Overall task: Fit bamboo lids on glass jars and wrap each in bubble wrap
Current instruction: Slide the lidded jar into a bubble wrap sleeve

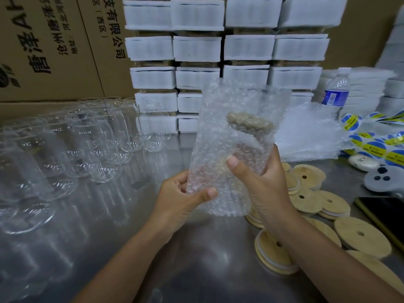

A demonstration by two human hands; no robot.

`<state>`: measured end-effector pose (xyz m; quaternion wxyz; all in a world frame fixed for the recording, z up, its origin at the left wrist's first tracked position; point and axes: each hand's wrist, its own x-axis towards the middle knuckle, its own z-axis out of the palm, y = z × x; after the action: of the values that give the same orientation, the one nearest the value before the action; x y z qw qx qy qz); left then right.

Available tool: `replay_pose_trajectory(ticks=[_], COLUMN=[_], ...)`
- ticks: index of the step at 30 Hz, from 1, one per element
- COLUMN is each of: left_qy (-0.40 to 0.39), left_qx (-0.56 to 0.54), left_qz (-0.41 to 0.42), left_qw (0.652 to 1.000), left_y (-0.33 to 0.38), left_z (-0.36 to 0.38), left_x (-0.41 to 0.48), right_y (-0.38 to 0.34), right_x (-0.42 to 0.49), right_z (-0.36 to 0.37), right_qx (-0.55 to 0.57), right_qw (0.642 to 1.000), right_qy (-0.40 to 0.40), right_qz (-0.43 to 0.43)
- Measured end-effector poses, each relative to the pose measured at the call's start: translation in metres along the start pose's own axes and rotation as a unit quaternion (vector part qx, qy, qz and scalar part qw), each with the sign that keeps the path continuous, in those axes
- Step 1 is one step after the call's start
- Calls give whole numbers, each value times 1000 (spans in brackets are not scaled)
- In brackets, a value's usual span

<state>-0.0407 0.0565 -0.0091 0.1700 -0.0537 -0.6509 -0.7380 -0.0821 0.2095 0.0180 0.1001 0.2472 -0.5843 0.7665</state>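
now fingers (207, 194) of left hand (181, 193) and right hand (262, 184) clamp the wrapped jar (244, 147), near upright, lid (249, 123) uppermost.

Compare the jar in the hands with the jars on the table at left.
The held jar sits in a bubble wrap bag; the table jars are bare. The held jar has a bamboo lid; the table jars have none. The held jar is lifted, tilted; the table jars stand on the table. All are clear glass.
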Motion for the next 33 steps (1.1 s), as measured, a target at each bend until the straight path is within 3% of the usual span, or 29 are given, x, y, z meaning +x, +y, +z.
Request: replay_pose_trajectory(ticks=[12, 16, 21, 25, 33], left_qy=[9, 54, 100, 188, 203], left_qx=[21, 9, 82, 57, 115], left_qz=[31, 38, -19, -55, -13], left_qw=[999, 998, 991, 979, 972], left_y=[1, 3, -11, -24, -32], left_z=[-6, -16, -35, -43, -39], left_x=[-6, -1, 11, 21, 30], right_y=[11, 10, 13, 27, 77], right_x=[9, 29, 67, 106, 170], right_z=[7, 28, 49, 68, 95], right_qx=[-43, -64, -108, -136, -174], right_qw=[999, 997, 991, 988, 980], right_qy=[-15, -27, -56, -24, 39], right_qz=[7, 19, 55, 72, 93])
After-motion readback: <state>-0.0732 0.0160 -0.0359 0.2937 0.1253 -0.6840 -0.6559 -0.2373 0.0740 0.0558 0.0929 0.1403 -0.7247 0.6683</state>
